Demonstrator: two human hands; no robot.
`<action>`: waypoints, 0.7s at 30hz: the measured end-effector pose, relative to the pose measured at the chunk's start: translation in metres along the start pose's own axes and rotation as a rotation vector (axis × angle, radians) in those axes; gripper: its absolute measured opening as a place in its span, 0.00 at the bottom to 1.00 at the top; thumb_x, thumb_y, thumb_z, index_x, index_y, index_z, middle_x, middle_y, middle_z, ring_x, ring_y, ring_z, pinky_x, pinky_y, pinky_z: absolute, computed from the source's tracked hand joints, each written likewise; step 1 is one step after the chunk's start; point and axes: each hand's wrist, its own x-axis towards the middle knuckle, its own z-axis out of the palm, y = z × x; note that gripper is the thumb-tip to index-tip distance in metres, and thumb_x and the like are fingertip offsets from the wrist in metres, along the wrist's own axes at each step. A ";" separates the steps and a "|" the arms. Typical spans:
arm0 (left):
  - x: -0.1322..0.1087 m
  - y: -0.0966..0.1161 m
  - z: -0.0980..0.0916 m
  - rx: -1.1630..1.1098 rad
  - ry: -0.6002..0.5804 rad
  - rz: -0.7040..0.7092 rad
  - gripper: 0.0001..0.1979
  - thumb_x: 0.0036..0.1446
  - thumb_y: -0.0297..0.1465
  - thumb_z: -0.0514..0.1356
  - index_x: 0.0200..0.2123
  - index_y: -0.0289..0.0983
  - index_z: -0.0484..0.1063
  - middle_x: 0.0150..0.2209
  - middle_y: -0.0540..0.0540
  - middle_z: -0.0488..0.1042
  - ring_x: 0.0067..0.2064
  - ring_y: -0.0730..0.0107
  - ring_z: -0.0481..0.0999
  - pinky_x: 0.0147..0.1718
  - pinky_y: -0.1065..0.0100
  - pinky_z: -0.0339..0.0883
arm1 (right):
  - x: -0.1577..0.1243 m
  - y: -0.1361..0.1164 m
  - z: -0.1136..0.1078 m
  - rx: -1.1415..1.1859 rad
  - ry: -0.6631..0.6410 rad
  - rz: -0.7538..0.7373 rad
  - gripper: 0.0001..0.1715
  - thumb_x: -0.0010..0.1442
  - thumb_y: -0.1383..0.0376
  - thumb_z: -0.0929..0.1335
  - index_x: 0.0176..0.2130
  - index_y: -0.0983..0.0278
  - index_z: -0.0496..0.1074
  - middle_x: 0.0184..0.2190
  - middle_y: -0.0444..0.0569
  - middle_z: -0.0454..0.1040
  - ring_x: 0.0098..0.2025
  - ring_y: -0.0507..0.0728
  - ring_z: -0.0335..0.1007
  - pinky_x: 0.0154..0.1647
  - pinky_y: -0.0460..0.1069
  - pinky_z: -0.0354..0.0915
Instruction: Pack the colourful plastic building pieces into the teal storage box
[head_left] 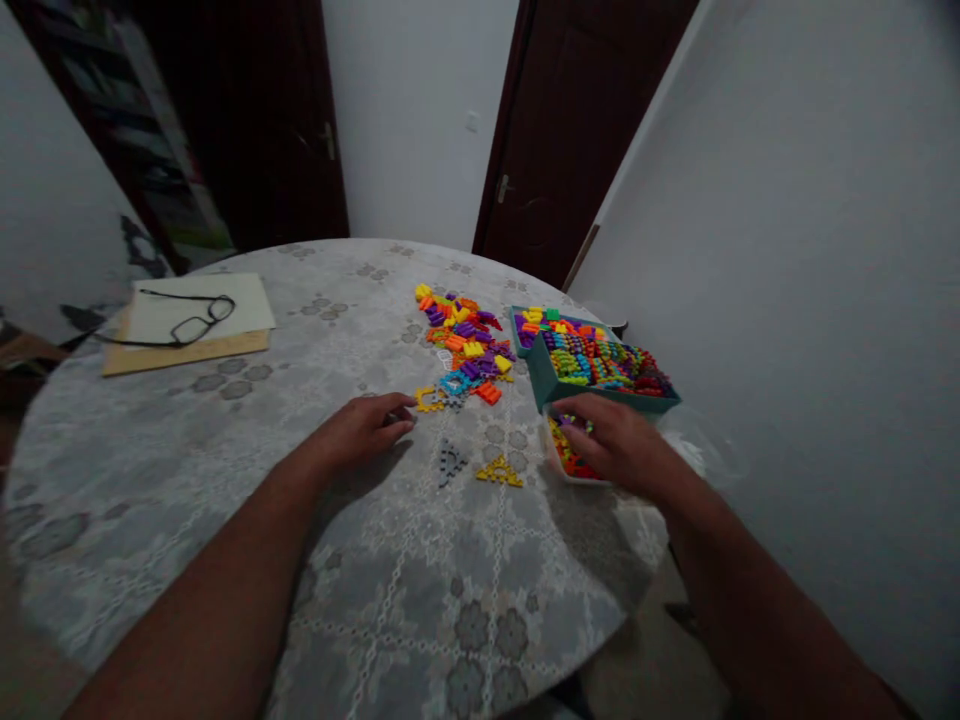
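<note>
- In the upper left of the frame we see glasses (180,332) lying on paper (251,290), well apart from both hands.
- Left of centre is our left hand (367,428), its index finger stretched to the right and the thumb apart below it. We see nothing clamped there.
- Just right of those fingers, near the middle of the frame, a yellow square piece (423,400) lies flat on the surface (187,460). The index fingertip is at its left edge; we cannot tell whether they touch. The left hand is clearly the nearer one, and no long axis stands out on so square a shape.
- Below that square we find a grey triangle (454,464), its longest side running roughly up and down the frame.
- Above, a loose pile (469,345) of coloured pieces stretches from upper left to lower right, its lower end beside the yellow square.
- Further right lies a yellow triangle (499,474), its long side running across the frame, between our two hands.
- Right of centre our right hand (619,440) reaches over a small white box (551,455) of pieces, its fingers curled at the opening; we cannot tell whether they grip one.
- Just above that hand is a teal box (545,376) packed with pieces.
</note>
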 end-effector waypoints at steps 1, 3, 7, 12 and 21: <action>0.000 0.000 0.000 0.013 -0.003 0.003 0.27 0.63 0.45 0.60 0.60 0.40 0.80 0.53 0.37 0.86 0.52 0.50 0.85 0.56 0.53 0.75 | -0.002 -0.019 0.014 0.027 -0.054 -0.040 0.21 0.73 0.60 0.67 0.61 0.58 0.78 0.58 0.56 0.81 0.58 0.65 0.79 0.63 0.60 0.71; -0.001 -0.001 0.000 0.026 -0.003 0.012 0.25 0.63 0.43 0.61 0.60 0.41 0.80 0.52 0.39 0.86 0.50 0.53 0.85 0.55 0.55 0.75 | -0.004 -0.051 0.042 0.018 -0.165 -0.075 0.21 0.71 0.61 0.69 0.61 0.58 0.77 0.60 0.56 0.80 0.60 0.66 0.77 0.65 0.60 0.70; -0.001 -0.003 0.003 -0.003 -0.032 0.027 0.25 0.63 0.40 0.64 0.61 0.40 0.79 0.52 0.39 0.86 0.47 0.55 0.84 0.52 0.55 0.75 | -0.004 -0.080 0.086 -0.156 -0.232 0.058 0.19 0.67 0.63 0.73 0.57 0.60 0.77 0.54 0.61 0.80 0.55 0.68 0.77 0.57 0.59 0.71; 0.000 0.007 0.018 0.085 -0.101 0.125 0.28 0.61 0.40 0.69 0.63 0.40 0.78 0.57 0.36 0.83 0.53 0.50 0.83 0.56 0.52 0.74 | 0.002 -0.073 0.105 -0.126 -0.215 0.159 0.10 0.69 0.65 0.70 0.50 0.62 0.77 0.49 0.59 0.77 0.51 0.65 0.77 0.52 0.55 0.69; -0.005 0.036 0.039 0.355 -0.204 0.254 0.29 0.56 0.47 0.74 0.58 0.43 0.80 0.59 0.39 0.77 0.60 0.49 0.75 0.58 0.56 0.70 | 0.017 -0.067 0.109 0.061 -0.213 0.122 0.15 0.68 0.65 0.70 0.54 0.63 0.77 0.51 0.56 0.76 0.53 0.62 0.76 0.57 0.53 0.67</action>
